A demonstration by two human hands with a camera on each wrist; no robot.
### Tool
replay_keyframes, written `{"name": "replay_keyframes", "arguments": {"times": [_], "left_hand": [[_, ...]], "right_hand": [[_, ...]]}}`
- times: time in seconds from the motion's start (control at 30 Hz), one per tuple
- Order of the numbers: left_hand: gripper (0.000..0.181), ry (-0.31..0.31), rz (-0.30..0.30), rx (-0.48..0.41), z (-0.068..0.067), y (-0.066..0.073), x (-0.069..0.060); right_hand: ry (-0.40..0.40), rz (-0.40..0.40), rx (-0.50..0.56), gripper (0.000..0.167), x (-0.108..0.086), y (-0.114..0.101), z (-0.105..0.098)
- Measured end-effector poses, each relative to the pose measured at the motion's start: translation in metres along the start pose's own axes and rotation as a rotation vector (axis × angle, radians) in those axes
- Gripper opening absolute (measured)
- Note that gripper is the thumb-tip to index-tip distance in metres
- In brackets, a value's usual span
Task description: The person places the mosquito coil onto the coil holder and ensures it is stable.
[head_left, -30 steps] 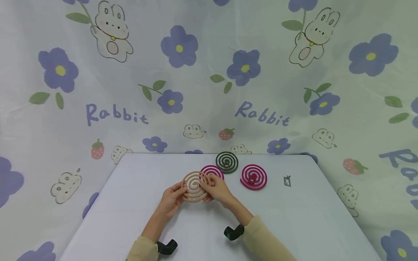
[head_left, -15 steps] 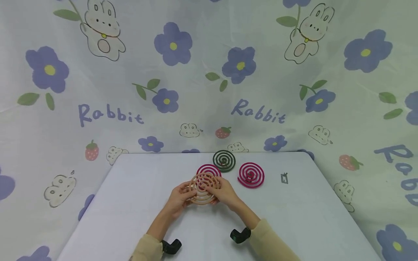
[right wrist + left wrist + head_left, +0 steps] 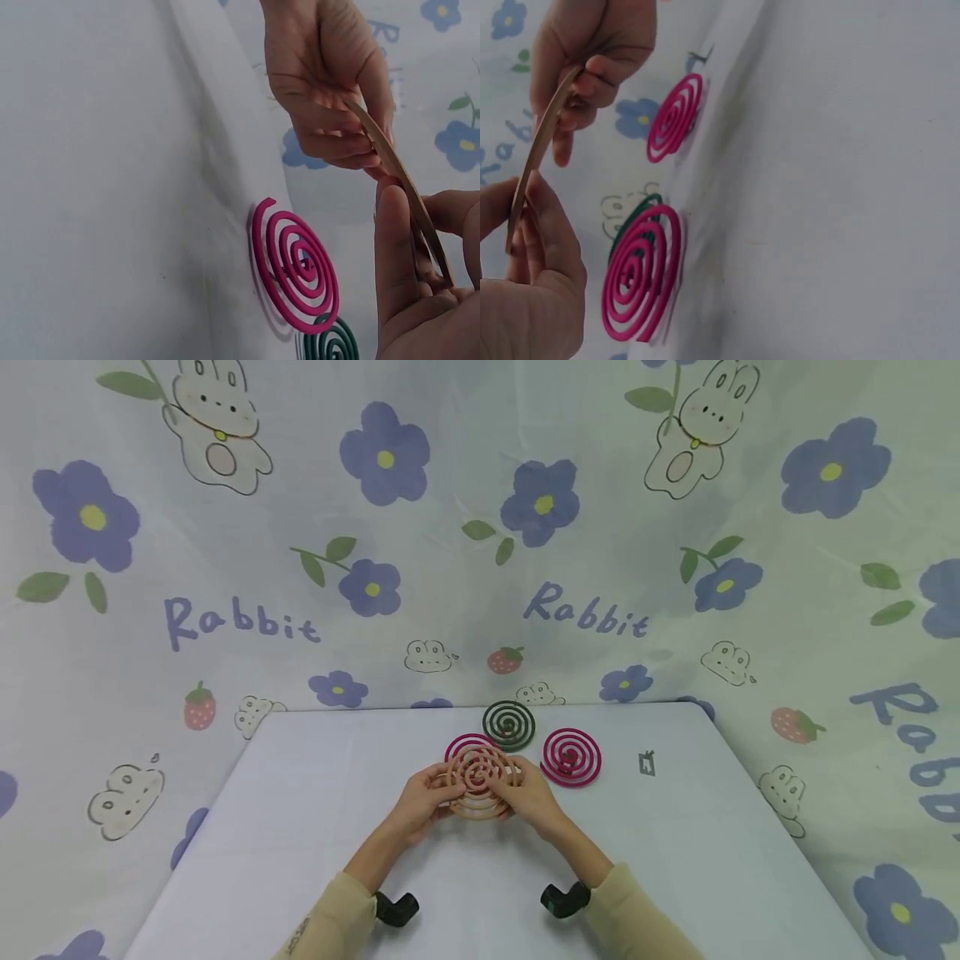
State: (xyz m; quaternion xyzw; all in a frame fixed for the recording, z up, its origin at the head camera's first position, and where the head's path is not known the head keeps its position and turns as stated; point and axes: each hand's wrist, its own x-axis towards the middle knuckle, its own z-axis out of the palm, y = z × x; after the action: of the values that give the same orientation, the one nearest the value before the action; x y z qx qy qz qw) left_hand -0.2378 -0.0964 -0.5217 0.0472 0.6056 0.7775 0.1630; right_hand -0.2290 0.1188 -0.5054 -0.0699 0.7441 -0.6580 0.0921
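Observation:
Both hands hold up a tan mosquito coil [image 3: 480, 816] above the table. My left hand [image 3: 422, 795] pinches its left edge between thumb and fingers, and my right hand [image 3: 536, 797] pinches the right edge. Seen edge-on in the left wrist view, the tan coil [image 3: 536, 150] looks slightly bowed. A pink mosquito coil [image 3: 471, 737] lies just behind it, partly hidden by the tan coil in the head view. To the right lies a second pink mosquito coil [image 3: 572, 758]. Near the table's back edge is a dark green mosquito coil [image 3: 508, 725].
A small flat grey piece with a cut-out [image 3: 647, 763] lies right of the coils on the white table [image 3: 675, 860]. A curtain [image 3: 465, 577] printed with rabbits and flowers hangs behind the back edge. Black wrist cameras [image 3: 566, 900] sit at the sleeves.
Both hands have shifted right with the tan coil, which has come in front of the left pink coil. The head view has turned slightly, so the table coils appear further left.

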Motion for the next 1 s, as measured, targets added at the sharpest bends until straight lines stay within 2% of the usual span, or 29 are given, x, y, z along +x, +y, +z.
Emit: {"name": "replay_keyframes", "arguments": {"times": [0.3,0.6,0.83,1.0], "left_hand": [[0.05,-0.003,-0.051,0.062,0.022,0.018,0.01],[0.048,-0.002,-0.066,0.093,0.051,0.047,0.029],[0.047,-0.071,-0.1,0.105,0.072,0.065,0.045],[0.044,-0.097,-0.093,0.103,0.09,0.08,0.051]], "right_hand": [[0.077,-0.021,0.034,0.042,-0.005,-0.01,-0.014],[0.17,-0.007,0.035,0.041,-0.01,-0.036,-0.034],[0.208,0.014,0.025,0.04,-0.013,-0.057,-0.056],[0.213,-0.026,0.011,0.047,-0.016,-0.072,-0.073]]}}
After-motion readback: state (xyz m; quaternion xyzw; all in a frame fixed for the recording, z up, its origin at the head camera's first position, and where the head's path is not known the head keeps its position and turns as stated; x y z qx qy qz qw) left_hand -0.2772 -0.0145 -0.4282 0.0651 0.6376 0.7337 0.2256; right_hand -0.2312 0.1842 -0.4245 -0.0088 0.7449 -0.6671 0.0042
